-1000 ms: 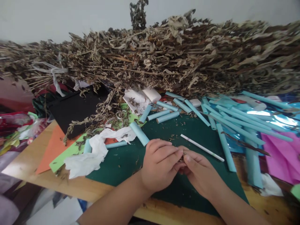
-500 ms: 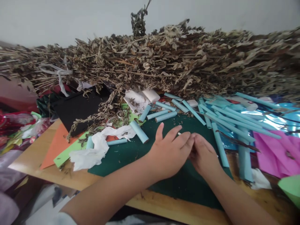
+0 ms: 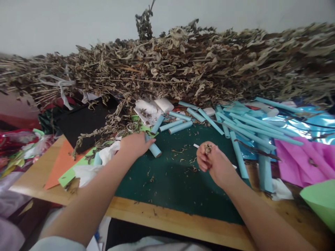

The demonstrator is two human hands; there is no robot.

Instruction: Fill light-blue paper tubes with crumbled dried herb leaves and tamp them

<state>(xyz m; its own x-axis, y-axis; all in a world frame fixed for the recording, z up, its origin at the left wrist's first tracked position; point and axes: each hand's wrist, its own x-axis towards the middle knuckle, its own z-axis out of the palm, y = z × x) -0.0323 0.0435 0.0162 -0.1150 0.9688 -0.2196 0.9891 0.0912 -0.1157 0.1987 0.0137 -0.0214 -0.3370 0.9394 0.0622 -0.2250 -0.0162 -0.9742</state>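
Left hand point(image 3: 134, 144): thumb and fingers around blue tube point(image 3: 155, 150), toward green sheet's point(image 3: 167, 190) back left corner, probably steadying it.
Right hand point(image 3: 210, 159): pinches dried leaf point(image 3: 208, 149) over sheet's right side, likely lightly, against crumbling.
Green sheet: near surface's point(image 3: 157, 217) front edge, seemingly catching crumbs point(image 3: 152, 179).

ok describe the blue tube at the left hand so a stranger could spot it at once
Find the dark green sheet on the wooden table. At its upper left, the left hand touches a short blue tube, the only blue one with a hand on it.
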